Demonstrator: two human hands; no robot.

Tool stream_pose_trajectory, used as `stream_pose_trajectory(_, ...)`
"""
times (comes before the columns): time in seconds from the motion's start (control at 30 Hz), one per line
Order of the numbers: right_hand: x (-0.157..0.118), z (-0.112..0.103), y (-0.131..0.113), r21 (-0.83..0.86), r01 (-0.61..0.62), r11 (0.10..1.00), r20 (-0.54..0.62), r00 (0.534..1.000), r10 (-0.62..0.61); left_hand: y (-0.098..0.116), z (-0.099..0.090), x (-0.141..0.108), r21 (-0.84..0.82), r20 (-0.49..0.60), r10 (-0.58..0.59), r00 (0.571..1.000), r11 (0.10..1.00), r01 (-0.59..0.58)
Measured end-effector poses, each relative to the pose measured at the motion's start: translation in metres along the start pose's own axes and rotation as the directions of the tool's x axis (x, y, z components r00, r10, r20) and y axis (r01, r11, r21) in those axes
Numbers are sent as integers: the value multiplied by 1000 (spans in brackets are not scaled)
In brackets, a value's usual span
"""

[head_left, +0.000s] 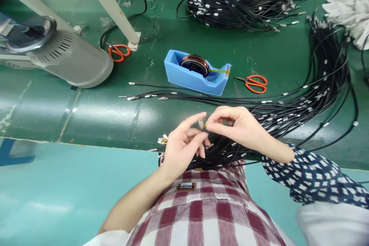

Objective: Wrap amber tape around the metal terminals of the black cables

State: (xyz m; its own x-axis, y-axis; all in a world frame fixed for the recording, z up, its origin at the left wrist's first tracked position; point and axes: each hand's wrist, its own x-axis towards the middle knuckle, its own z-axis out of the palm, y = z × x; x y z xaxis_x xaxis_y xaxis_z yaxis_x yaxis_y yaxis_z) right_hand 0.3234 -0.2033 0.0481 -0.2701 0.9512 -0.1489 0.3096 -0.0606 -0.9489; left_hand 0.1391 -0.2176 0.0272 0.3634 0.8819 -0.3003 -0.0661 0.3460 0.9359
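Observation:
Near the bench's front edge, my left hand (183,144) has its fingers curled around a small silvery connector (201,123), which stands up by the index fingertip. My right hand (236,123) pinches a bit of yellow tape (205,125) right beside that connector. Below both hands runs a bundle of thin black cables (227,150) with small white labels, partly hidden by the hands. More connector ends (163,139) stick out left of my left hand. A blue tape dispenser (193,80) with a brown-amber roll sits behind the hands, its yellow tape end at the right.
Orange-handled scissors (256,83) lie right of the dispenser; another pair (119,52) lies by a grey rounded device (75,54). A coiled black cable bundle (245,0) is at the back, white cloth (350,17) at the right. Loose cables (178,95) cross before the dispenser.

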Motion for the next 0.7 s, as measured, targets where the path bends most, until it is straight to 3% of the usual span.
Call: stream_pose_trajectory(0.7,2,-3,-9,-97,20,995,39,999,-16,3,-2,0,66,43,-34,999,997,31)
